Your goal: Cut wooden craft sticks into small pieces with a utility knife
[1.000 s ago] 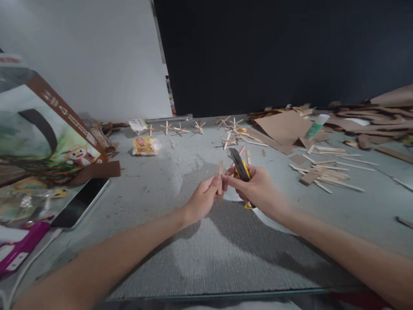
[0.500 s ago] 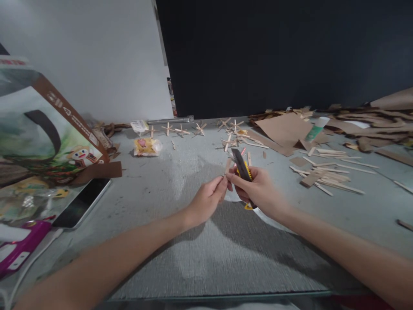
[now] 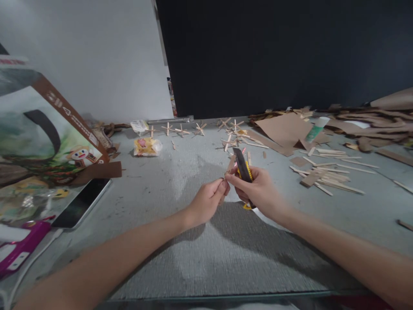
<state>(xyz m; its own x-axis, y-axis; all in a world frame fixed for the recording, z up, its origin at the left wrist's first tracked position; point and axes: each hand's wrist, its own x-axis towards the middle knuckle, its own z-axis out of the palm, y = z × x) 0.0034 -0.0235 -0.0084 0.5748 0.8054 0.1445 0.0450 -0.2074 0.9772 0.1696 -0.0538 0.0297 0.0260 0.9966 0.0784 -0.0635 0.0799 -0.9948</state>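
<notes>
In the middle of the head view, my left hand [image 3: 206, 202] is closed in a pinch at the lower end of a short wooden stick [image 3: 231, 163]. My right hand [image 3: 260, 189] wraps round a black and yellow utility knife [image 3: 242, 165], which points up and away from me. The thumb and fingertip of that hand meet the stick close to my left fingertips. Whether the knife's blade is out cannot be made out. Behind the knife lies a wooden strip [image 3: 249, 158] on the table, with white paper [image 3: 267, 220] under my right hand.
Star-shaped stick pieces [image 3: 200, 128] line the back of the grey table [image 3: 155, 241]. Loose wooden sticks [image 3: 342, 183], cardboard [image 3: 284, 129] and a glue stick [image 3: 318, 128] are on the right. A phone [image 3: 83, 203], purple power strip [image 3: 24, 247] and printed bag [image 3: 64, 129] stand left.
The short stick has tilted slightly to the right, and my fingertips have shifted a little around it. My right hand keeps the utility knife in its grip.
</notes>
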